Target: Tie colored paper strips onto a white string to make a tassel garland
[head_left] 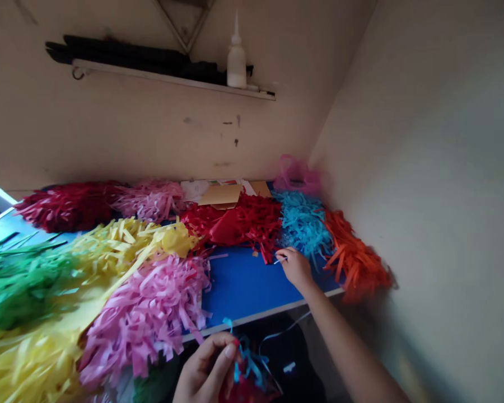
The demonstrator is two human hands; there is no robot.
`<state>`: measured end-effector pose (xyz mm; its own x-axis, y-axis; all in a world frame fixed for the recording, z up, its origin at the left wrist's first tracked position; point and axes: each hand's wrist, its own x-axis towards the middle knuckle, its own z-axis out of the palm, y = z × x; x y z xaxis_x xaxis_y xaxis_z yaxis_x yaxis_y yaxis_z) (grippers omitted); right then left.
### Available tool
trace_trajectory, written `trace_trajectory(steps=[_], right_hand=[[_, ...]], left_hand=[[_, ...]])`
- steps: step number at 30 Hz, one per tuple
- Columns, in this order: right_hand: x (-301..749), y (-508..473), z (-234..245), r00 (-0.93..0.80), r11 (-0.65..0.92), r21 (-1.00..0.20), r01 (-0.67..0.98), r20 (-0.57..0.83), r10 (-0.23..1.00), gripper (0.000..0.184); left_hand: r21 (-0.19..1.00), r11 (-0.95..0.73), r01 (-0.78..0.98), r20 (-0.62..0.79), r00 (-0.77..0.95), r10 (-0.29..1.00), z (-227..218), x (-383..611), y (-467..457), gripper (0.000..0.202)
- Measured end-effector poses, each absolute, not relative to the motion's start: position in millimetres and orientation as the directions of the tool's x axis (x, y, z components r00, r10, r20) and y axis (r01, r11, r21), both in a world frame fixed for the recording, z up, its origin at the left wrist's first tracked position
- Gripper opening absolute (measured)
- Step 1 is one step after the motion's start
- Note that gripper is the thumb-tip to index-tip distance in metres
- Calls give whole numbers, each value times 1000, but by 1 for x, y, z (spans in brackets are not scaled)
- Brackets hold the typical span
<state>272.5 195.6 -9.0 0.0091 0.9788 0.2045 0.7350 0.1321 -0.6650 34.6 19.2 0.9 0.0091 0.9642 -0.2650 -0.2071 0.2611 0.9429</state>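
Blue paper strips (246, 364) pinched tight in the grip of the left hand (205, 369), low centre of frame, red paper (243, 392) just below. Grip of the right hand (296, 267) closed on a thin blue strip (280, 259), resting over the blue surface (243, 285), near a turquoise fringe bundle (304, 224) and an orange fringe bundle (355, 257). Pink fringe bundle (145, 316) at lower left, among yellow and green bundles. White glue bottle (236, 59) upright on a wall shelf (172, 78), upper centre.

The bottom edge cuts off the left hand (205, 372), and its fingers (224, 352) hide what they pinch.
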Motion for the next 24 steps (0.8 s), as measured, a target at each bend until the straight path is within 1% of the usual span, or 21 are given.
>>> trace_trajectory(steps=[1, 3, 4, 5, 7, 9, 12, 14, 19, 21, 24], right_hand=[[269, 181, -6, 0, 137, -675, 725, 199, 980, 14], [257, 145, -1, -62, 162, -733, 661, 162, 985, 15], [250, 126, 1, -120, 179, -776, 604, 134, 984, 14], [241, 108, 3, -202, 192, -846, 498, 101, 974, 11], [224, 79, 4, -235, 157, -918, 363, 72, 969, 6], [213, 62, 4, -203, 79, -953, 294, 18, 979, 6], [206, 53, 3, -196, -22, -964, 264, -76, 978, 6], [205, 51, 2, -188, -35, -966, 256, -85, 978, 5], [203, 44, 0, -168, -69, -984, 167, -98, 981, 8], [202, 42, 0, -171, -70, -980, 188, -103, 980, 8], [202, 41, 2, -166, -27, -960, 280, -76, 983, 5]], left_hand=[[965, 222, -142, -228, -23, 973, 0, 32, 20, 37], [990, 142, -14, -143, -65, 988, 2, 28, 23, 33], [994, 101, 40, -98, -73, 992, 3, 27, 25, 30], [994, 64, 83, -58, -74, 996, 3, 28, 27, 28], [989, 0, 148, 13, -87, 996, 4, 30, 29, 23], [978, -51, 204, 71, -89, 994, 3, 33, 30, 20], [960, -89, 267, 117, -90, 989, 3, 35, 27, 17], [952, -106, 288, 139, -96, 986, 3, 35, 24, 16], [940, -140, 311, 173, -83, 981, 5, 34, 21, 14], [930, -163, 330, 194, -63, 979, 4, 33, 20, 13], [896, -227, 383, 250, -11, 968, 5, 31, 20, 10]])
